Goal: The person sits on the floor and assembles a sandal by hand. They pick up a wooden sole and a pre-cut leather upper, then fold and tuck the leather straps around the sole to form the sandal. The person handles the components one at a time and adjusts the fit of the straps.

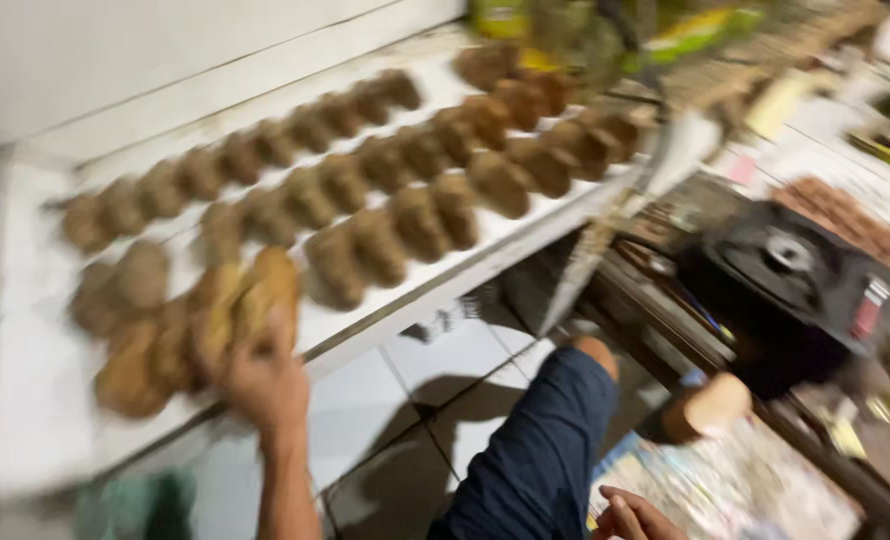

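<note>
Room: we look down on a pale tiled floor (pixel 365 400) with dark joints, under a plain white wall (pixel 115 60); the whole view is smeared by motion.
Worktop: we see a long white worktop (pixel 35 400) running from lower left to upper right, with a raised edge along its near side.
Rows: brown rounded lumps (pixel 405 215), perhaps bread or pastry, lie on it in about three rows, close beside one another; blur keeps us from telling what they are.
Left hand: our left hand (pixel 260 380) reaches up over the worktop's near edge, its grip closed around a golden-brown lump (pixel 260 290) at the near left end of the rows.
Neighbours: more brown lumps crowd just beside the held one on its left, touching it as far as we can tell.
Right hand: only the fingers of our right hand (pixel 630 515) show at the bottom edge, resting near a colourful printed sheet (pixel 725 490); we cannot tell whether its grip is apart or together.
Leg: a knee in dark blue shorts (pixel 540 450) sits between the two hands, above the floor.
Packages: yellow and green packets (pixel 605 25) stand at the far end of the worktop, too blurred to read shape well.
Right side: a black boxy device with a round grey centre (pixel 800 270) sits well apart from the worktop, among cluttered shelves.
</note>
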A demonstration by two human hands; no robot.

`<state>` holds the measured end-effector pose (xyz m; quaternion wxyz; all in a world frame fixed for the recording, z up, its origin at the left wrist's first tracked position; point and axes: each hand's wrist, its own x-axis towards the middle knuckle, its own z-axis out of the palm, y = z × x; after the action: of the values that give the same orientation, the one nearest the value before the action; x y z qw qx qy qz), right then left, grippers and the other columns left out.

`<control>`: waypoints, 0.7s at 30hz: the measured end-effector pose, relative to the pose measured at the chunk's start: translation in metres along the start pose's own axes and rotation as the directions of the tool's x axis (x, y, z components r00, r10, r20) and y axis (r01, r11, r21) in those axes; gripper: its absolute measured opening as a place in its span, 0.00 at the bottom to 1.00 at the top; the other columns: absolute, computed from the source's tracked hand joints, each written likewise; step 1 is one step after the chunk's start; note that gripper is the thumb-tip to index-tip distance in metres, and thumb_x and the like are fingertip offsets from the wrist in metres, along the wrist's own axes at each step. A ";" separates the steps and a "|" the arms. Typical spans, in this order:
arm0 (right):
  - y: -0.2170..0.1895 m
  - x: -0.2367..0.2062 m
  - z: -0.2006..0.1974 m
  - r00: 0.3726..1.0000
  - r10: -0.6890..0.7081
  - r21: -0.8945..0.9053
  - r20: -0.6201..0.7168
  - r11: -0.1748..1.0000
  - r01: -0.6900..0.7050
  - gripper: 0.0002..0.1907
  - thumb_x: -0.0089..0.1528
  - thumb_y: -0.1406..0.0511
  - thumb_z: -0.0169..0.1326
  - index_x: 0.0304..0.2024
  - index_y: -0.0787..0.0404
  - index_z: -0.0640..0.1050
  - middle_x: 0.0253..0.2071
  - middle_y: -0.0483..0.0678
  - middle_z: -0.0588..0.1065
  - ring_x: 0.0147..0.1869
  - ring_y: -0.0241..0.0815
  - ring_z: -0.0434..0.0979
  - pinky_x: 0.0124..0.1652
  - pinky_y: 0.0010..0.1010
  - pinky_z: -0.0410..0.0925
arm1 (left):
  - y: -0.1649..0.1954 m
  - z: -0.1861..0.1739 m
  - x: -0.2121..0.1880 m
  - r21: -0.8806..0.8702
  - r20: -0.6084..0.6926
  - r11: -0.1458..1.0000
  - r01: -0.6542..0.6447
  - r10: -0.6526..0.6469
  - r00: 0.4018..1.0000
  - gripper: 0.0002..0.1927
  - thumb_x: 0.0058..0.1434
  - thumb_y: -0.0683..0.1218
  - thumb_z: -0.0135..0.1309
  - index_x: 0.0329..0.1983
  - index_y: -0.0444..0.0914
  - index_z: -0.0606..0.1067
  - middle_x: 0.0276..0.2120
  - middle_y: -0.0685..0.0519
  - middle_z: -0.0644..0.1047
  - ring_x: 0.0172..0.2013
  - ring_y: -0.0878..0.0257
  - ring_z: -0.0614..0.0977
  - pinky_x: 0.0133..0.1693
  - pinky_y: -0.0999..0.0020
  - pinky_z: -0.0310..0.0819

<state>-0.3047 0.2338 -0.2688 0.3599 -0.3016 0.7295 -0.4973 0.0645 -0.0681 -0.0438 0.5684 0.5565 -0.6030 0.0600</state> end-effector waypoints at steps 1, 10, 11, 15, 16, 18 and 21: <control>0.002 -0.011 -0.001 0.997 0.037 -0.026 -0.066 0.999 -0.039 0.16 0.61 0.60 0.56 0.38 0.67 0.86 0.22 0.52 0.80 0.26 0.41 0.84 0.31 0.31 0.75 | 0.017 -0.008 -0.009 -0.094 0.006 0.995 -0.028 0.029 1.000 0.20 0.72 0.49 0.60 0.58 0.29 0.78 0.68 0.35 0.70 0.70 0.38 0.70 0.70 0.49 0.63; 0.024 -0.051 -0.027 0.847 0.237 0.409 -0.477 0.912 -0.025 0.22 0.70 0.55 0.51 0.34 0.68 0.82 0.25 0.49 0.75 0.28 0.37 0.73 0.30 0.31 0.66 | 0.191 0.046 -0.240 -0.621 0.781 0.484 0.617 0.451 0.432 0.34 0.63 0.47 0.57 0.69 0.28 0.63 0.64 0.37 0.69 0.64 0.45 0.70 0.65 0.56 0.60; 0.028 -0.054 -0.038 0.781 0.407 0.585 -0.473 0.808 -0.066 0.20 0.69 0.54 0.48 0.40 0.64 0.79 0.30 0.48 0.76 0.29 0.39 0.74 0.32 0.33 0.68 | 0.204 0.058 -0.273 -0.706 0.697 0.514 0.487 0.625 0.350 0.22 0.68 0.47 0.54 0.61 0.29 0.75 0.65 0.40 0.73 0.68 0.46 0.72 0.69 0.54 0.58; 0.043 -0.067 -0.091 0.607 0.715 0.913 -0.347 0.406 0.045 0.29 0.67 0.45 0.41 0.59 0.56 0.70 0.41 0.48 0.74 0.34 0.41 0.74 0.35 0.37 0.72 | 0.268 0.096 -0.414 -0.433 0.842 0.746 0.507 0.535 -0.068 0.24 0.63 0.53 0.56 0.52 0.28 0.77 0.66 0.40 0.69 0.63 0.46 0.73 0.63 0.58 0.65; 0.047 -0.069 -0.100 0.605 0.720 0.928 -0.339 0.360 0.091 0.32 0.67 0.42 0.39 0.63 0.55 0.68 0.42 0.49 0.72 0.35 0.40 0.73 0.35 0.37 0.71 | 0.275 0.100 -0.438 -0.430 0.849 0.759 0.489 0.524 -0.066 0.24 0.63 0.53 0.57 0.52 0.28 0.77 0.67 0.39 0.67 0.63 0.45 0.72 0.63 0.57 0.64; 0.056 -0.067 -0.110 0.589 0.710 0.901 -0.385 0.427 0.075 0.31 0.67 0.45 0.41 0.65 0.54 0.65 0.44 0.48 0.73 0.36 0.38 0.73 0.35 0.34 0.72 | 0.285 0.114 -0.471 -0.429 0.864 0.782 0.453 0.501 -0.048 0.24 0.63 0.53 0.57 0.51 0.28 0.77 0.69 0.36 0.64 0.64 0.42 0.69 0.62 0.54 0.64; 0.068 -0.062 -0.111 0.583 0.677 0.844 -0.450 0.535 0.030 0.31 0.66 0.51 0.47 0.70 0.48 0.60 0.46 0.46 0.74 0.37 0.34 0.71 0.33 0.28 0.68 | 0.278 0.119 -0.488 -0.573 0.789 0.721 0.391 0.614 0.024 0.23 0.64 0.52 0.57 0.55 0.31 0.79 0.68 0.32 0.61 0.66 0.37 0.65 0.64 0.49 0.58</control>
<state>-0.3672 0.3622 -0.2915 0.2174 0.2764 0.5592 -0.7508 -0.3446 0.2459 -0.2963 0.1291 0.1242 -0.8379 -0.5156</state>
